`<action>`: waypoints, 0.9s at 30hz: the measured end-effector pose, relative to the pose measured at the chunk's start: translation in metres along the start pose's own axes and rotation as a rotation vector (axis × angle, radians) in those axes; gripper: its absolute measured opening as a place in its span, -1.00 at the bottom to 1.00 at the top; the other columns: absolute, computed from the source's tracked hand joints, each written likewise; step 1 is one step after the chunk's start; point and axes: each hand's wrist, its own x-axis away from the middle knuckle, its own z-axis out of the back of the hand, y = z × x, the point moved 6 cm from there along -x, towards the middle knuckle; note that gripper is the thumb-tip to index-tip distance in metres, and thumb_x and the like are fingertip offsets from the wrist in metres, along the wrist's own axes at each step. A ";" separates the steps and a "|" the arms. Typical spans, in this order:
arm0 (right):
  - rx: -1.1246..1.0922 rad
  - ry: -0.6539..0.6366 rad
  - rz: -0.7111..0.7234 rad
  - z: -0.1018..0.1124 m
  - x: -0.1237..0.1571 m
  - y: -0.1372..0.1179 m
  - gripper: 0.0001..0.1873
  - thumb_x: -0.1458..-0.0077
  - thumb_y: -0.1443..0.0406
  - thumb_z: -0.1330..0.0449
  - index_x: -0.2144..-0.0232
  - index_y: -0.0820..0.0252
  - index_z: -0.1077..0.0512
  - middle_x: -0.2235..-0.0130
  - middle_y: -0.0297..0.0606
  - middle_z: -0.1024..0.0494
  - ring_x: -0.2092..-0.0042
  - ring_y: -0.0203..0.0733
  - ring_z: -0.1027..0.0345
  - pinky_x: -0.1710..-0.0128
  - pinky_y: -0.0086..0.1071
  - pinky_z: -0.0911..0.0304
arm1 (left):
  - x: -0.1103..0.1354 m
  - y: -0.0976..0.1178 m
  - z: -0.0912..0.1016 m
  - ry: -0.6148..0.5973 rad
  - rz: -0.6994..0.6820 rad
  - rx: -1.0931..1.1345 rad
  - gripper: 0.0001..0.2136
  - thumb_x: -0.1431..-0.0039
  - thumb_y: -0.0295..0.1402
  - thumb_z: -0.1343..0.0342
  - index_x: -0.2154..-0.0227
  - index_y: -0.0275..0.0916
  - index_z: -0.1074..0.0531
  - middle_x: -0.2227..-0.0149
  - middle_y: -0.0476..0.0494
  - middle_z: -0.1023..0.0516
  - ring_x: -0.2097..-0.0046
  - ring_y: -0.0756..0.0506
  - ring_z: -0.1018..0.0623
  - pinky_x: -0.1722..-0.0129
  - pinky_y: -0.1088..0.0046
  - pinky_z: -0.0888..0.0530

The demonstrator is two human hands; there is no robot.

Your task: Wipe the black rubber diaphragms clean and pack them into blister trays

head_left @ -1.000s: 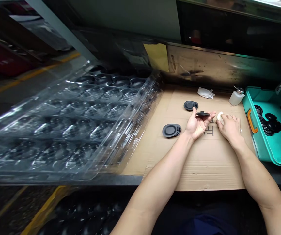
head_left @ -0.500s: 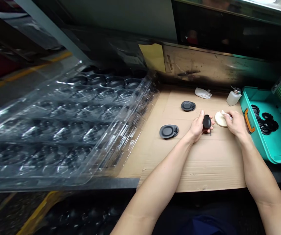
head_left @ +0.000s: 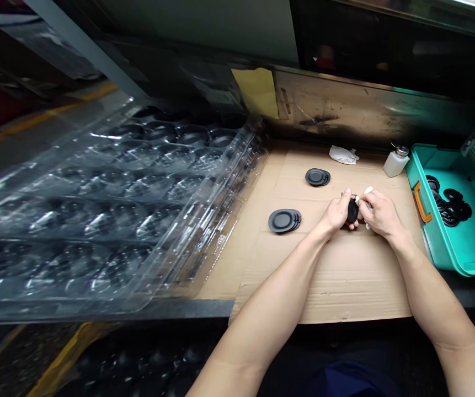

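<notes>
My left hand grips a small black oval part upright, with the thumb at its upper edge and fingertips showing below. Close against it, my right hand pinches a small white cloth at the part's upper right edge. The right hand covers most of the cream round pad on the cardboard. To the left lie two small stacks of flat black oval parts, a nearer stack and a farther stack.
Clear plastic trays with moulded pockets are stacked at left. Behind the hands are a crumpled white cloth and a pump bottle. A teal bin with black parts stands at right. Cardboard covers the worktop.
My right hand has moved left from the cream round pad, bringing the white cloth to the black oval part. My left hand has shifted slightly right, still holding the part.
</notes>
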 end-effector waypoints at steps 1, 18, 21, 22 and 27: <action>0.020 -0.008 0.003 0.000 0.000 0.002 -0.71 -0.36 0.25 -0.02 0.27 0.15 -0.53 0.21 -0.19 -0.52 0.20 -0.17 -0.40 0.13 -0.37 -0.25 | 0.000 0.000 0.000 0.001 0.002 -0.024 -0.33 -0.35 0.21 0.12 0.53 -0.31 -0.47 0.61 -0.21 -0.53 0.64 -0.03 -0.49 0.64 0.50 -0.38; 0.162 -0.036 0.035 -0.007 -0.002 -0.004 -0.75 -0.31 0.31 -0.06 0.34 0.15 -0.52 0.25 -0.20 -0.54 0.25 -0.17 -0.38 0.21 -0.38 -0.22 | -0.005 -0.005 -0.001 0.046 0.027 -0.080 -0.36 -0.41 0.12 0.13 0.56 -0.30 -0.46 0.67 -0.19 -0.49 0.68 -0.05 -0.48 0.67 0.51 -0.36; 0.174 0.041 0.027 -0.007 -0.001 -0.006 -0.69 -0.37 0.27 -0.01 0.32 0.14 -0.52 0.24 -0.18 -0.54 0.23 -0.17 -0.37 0.22 -0.38 -0.21 | -0.008 -0.007 -0.001 0.050 0.012 -0.114 -0.36 -0.41 0.11 0.15 0.58 -0.27 -0.46 0.69 -0.19 -0.47 0.68 -0.06 -0.48 0.67 0.50 -0.36; 0.174 0.056 0.027 -0.008 -0.001 -0.007 -0.68 -0.38 0.27 0.00 0.31 0.14 -0.52 0.23 -0.17 -0.54 0.22 -0.16 -0.37 0.20 -0.37 -0.21 | -0.009 -0.008 -0.001 0.050 0.008 -0.110 -0.36 -0.42 0.11 0.15 0.58 -0.27 -0.46 0.69 -0.18 -0.47 0.68 -0.06 -0.48 0.67 0.50 -0.36; 0.181 -0.013 0.026 -0.011 0.000 -0.008 -0.74 -0.34 0.30 -0.03 0.29 0.15 -0.52 0.21 -0.18 -0.54 0.22 -0.16 -0.38 0.20 -0.38 -0.21 | -0.009 -0.009 0.002 0.075 0.031 -0.029 -0.34 -0.36 0.19 0.13 0.57 -0.26 -0.47 0.69 -0.17 -0.48 0.68 -0.07 -0.48 0.67 0.49 -0.36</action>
